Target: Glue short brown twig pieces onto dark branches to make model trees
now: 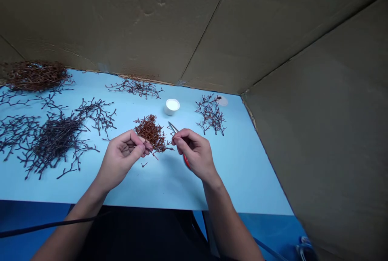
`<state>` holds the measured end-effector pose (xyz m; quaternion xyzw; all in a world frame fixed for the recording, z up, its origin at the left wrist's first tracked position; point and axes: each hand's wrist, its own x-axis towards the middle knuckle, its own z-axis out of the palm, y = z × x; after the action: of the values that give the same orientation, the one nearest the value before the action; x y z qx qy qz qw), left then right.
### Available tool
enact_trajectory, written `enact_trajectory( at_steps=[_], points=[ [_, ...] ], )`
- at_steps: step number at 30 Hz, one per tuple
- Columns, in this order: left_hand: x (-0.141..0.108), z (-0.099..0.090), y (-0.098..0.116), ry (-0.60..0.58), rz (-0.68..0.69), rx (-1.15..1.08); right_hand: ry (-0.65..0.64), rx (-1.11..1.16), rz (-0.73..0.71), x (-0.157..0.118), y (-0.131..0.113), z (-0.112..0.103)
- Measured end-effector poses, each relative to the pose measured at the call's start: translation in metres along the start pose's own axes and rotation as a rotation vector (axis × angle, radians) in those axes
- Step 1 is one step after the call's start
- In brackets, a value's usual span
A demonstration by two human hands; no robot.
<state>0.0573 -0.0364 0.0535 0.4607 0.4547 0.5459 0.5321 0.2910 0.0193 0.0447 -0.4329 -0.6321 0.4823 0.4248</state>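
Thumb and fingers of my left hand [123,154] are closed on a thin brown twig [165,148], whose forked end points toward the right hand. My right hand [194,150] is pinched shut, fingertips just right of the twig's end; what they hold is too small to make out. Scissors [173,127] with red handles show behind and under the right hand, partly hidden by it. Just beyond both hands lies a heap of short reddish-brown twig pieces [150,131]. A small loose piece [144,165] rests nearer to me.
A white cup [171,106] stands behind the heap. Dark branched twigs [57,137] spread over the left, with a brown tangle [38,76] behind. More twigs lie at the back [136,87] and right [211,114], near a pale disc [222,101]. Cardboard walls [136,22] border the light-blue table [242,164].
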Motion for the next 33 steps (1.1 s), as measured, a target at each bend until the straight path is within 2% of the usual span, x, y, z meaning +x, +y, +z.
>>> enact_trajectory(
  at_steps=[2, 4, 9, 11, 17, 22, 27, 33],
  points=[
    [-0.001, 0.000, 0.000, 0.009, 0.024, 0.015, -0.045, 0.156, 0.052, 0.000, -0.001, 0.004],
    [-0.003, 0.002, 0.000, 0.027, 0.047, 0.046, -0.027, 0.192, 0.019, -0.002, -0.004, 0.008],
    [-0.007, 0.007, 0.006, 0.077, 0.136, 0.148, 0.259, -0.098, -0.274, -0.018, -0.022, 0.012],
    [-0.008, 0.009, 0.010, 0.083, 0.186, 0.191, 0.297, -0.165, -0.323, -0.026, -0.030, 0.015],
    [-0.012, 0.018, 0.018, 0.119, 0.330, 0.283, 0.173, 0.008, -0.155, -0.042, -0.038, 0.036],
    [-0.014, 0.024, 0.019, 0.180, 0.426, 0.344, 0.208, 0.012, -0.145, -0.042, -0.039, 0.047],
    [-0.014, 0.026, 0.020, 0.179, 0.563, 0.399, 0.229, 0.033, -0.142, -0.040, -0.041, 0.052],
    [-0.016, 0.027, 0.021, 0.200, 0.585, 0.401, 0.247, 0.036, -0.137, -0.039, -0.040, 0.056]
  ],
)
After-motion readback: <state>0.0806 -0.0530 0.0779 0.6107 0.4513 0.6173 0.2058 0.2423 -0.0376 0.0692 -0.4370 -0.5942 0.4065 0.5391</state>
